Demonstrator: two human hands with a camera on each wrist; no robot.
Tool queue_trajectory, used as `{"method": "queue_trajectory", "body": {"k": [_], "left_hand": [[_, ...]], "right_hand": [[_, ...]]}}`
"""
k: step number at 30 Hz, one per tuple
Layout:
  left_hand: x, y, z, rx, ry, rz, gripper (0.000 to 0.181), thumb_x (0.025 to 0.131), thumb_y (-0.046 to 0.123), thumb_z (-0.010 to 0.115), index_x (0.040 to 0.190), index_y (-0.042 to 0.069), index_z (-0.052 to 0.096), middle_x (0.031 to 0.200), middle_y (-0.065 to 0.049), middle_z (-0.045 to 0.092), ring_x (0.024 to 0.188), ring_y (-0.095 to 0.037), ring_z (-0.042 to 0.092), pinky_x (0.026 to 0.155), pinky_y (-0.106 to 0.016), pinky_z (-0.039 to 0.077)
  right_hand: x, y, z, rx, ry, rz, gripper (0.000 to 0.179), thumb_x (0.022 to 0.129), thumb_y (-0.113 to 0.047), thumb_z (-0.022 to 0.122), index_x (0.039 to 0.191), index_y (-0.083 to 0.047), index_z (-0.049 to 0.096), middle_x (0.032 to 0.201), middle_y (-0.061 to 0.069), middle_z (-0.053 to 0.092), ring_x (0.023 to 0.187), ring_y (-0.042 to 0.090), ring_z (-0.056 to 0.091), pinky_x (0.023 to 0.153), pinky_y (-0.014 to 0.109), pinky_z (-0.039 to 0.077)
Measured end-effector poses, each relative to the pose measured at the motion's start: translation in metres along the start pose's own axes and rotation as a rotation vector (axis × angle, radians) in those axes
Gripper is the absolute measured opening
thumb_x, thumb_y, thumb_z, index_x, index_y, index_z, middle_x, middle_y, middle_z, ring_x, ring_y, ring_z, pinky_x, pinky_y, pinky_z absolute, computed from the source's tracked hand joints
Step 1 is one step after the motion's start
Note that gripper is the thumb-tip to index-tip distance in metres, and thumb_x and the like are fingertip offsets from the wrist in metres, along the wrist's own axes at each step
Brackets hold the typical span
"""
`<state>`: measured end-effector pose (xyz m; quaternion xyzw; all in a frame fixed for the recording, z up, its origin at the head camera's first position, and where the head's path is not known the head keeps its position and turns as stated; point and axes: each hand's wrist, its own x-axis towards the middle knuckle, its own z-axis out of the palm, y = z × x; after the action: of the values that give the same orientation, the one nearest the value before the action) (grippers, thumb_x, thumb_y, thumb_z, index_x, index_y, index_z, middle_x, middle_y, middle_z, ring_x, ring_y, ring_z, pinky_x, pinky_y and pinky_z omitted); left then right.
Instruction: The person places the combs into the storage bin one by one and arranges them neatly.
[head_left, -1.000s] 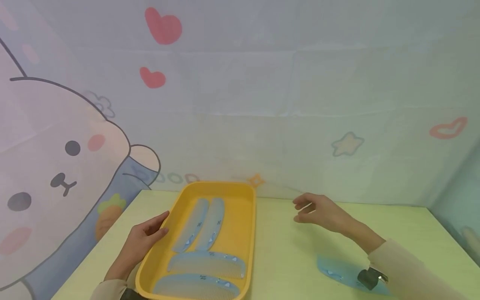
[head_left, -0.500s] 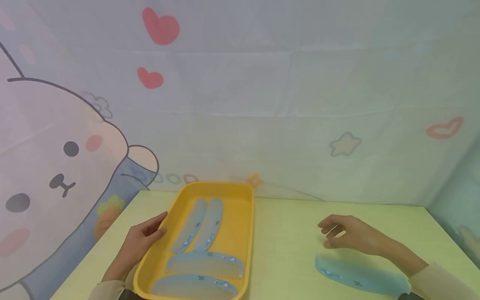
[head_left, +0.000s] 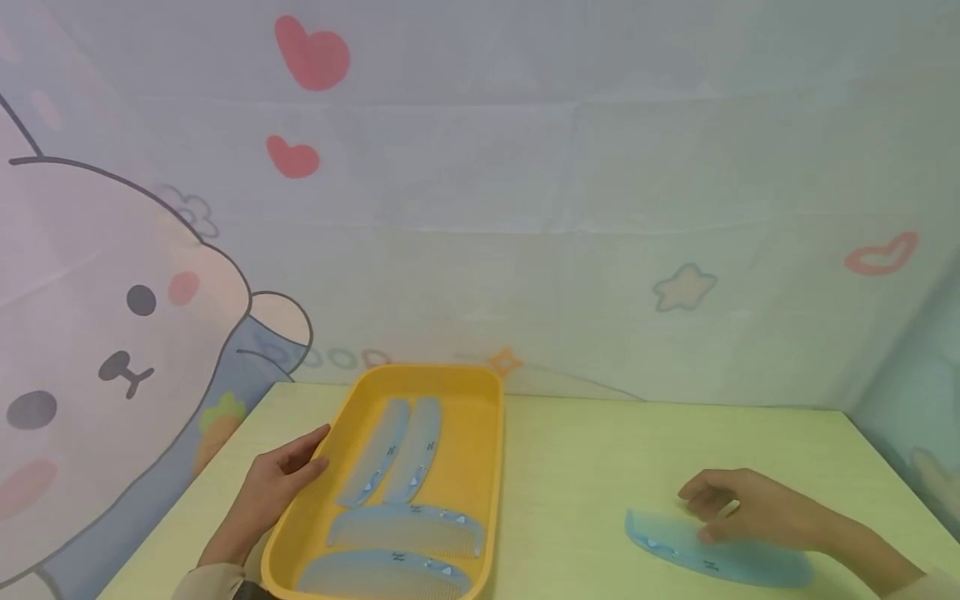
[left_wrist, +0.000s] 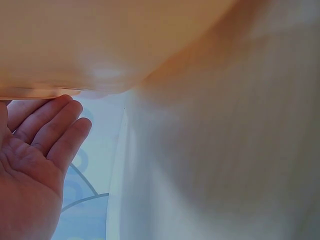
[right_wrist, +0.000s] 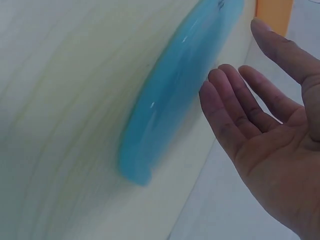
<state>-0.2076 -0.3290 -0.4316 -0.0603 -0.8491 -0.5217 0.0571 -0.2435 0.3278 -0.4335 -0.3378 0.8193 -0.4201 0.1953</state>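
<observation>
My left hand point(head_left: 273, 492) is at the left side of the yellow tray point(head_left: 497, 467), its fingertips against the rim. In the left wrist view, fairly straight fingers point(left_wrist: 62, 122) lie against the tray's outer wall; the thumb is hidden there. Inside the tray lie several pale blue combs point(head_left: 405, 529), two slanting lengthwise and others crosswise. To the right, my right hand point(head_left: 757, 508) hovers over a single blue comb point(head_left: 675, 546) on the table. The right wrist view has its fingers loosely bent, apart from the comb point(right_wrist: 170, 95), with nothing held.
The light yellow-green table point(head_left: 570, 483) runs back to a cloth backdrop point(head_left: 480, 275) printed with hearts, a star and a large rabbit. A side cloth point(head_left: 918, 400) borders the table on the right.
My right hand has moved right and down, toward the lone comb. The left hand stays at the tray, and the view has shifted slightly.
</observation>
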Motion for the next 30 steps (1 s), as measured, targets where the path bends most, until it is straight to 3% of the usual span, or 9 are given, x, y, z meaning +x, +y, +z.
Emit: {"method": "queue_trajectory", "body": {"k": [4,7,15,20,28,30], "left_hand": [[-0.001,0.001,0.000,0.000,0.007,-0.001,0.056,0.107,0.019,0.069,0.158,0.002,0.050,0.153,-0.024,0.053,0.118,-0.004,0.066,0.089,-0.022,0.058],[-0.001,0.001,0.000,0.005,0.012,0.005,0.056,0.107,0.018,0.069,0.157,0.001,0.051,0.152,-0.024,0.054,0.114,0.003,0.065,0.089,-0.022,0.058],[-0.001,0.000,0.001,0.008,0.008,0.005,0.056,0.107,0.020,0.068,0.157,0.001,0.050,0.153,-0.024,0.053,0.114,0.004,0.064,0.089,-0.022,0.058],[0.000,0.000,0.001,0.008,0.007,0.010,0.057,0.107,0.020,0.068,0.157,0.001,0.050,0.152,-0.024,0.054,0.114,0.000,0.066,0.088,-0.023,0.059],[0.000,0.000,0.001,0.006,0.009,0.010,0.057,0.107,0.020,0.069,0.157,0.001,0.050,0.152,-0.024,0.054,0.112,0.005,0.065,0.088,-0.023,0.059],[0.000,0.000,0.001,0.003,0.009,0.004,0.057,0.107,0.020,0.069,0.158,0.001,0.050,0.153,-0.024,0.053,0.112,0.005,0.065,0.088,-0.023,0.059]], "right_hand": [[-0.009,0.007,-0.002,0.006,-0.007,-0.021,0.039,0.098,-0.006,0.077,0.132,0.009,0.063,0.123,0.017,0.070,0.107,0.009,0.066,0.084,0.027,0.060],[-0.017,0.011,-0.005,0.006,-0.010,-0.024,0.040,0.097,-0.005,0.078,0.131,0.009,0.063,0.123,0.014,0.070,0.109,0.005,0.065,0.084,0.027,0.060],[-0.040,0.015,-0.010,-0.100,-0.025,-0.046,0.044,0.092,-0.010,0.084,0.130,0.001,0.065,0.128,0.000,0.070,0.111,0.003,0.061,0.086,0.026,0.058],[-0.053,0.016,-0.013,-0.138,-0.018,0.007,0.049,0.087,-0.012,0.088,0.128,0.001,0.066,0.123,-0.005,0.066,0.107,0.000,0.059,0.083,0.024,0.057],[-0.070,0.026,-0.015,-0.175,0.025,0.089,0.051,0.084,-0.008,0.089,0.128,0.002,0.065,0.117,-0.004,0.063,0.105,-0.005,0.056,0.081,0.023,0.055],[-0.072,0.029,-0.015,-0.199,0.039,0.067,0.049,0.084,-0.009,0.088,0.126,0.002,0.065,0.115,-0.005,0.063,0.104,-0.005,0.056,0.080,0.023,0.055]]}}
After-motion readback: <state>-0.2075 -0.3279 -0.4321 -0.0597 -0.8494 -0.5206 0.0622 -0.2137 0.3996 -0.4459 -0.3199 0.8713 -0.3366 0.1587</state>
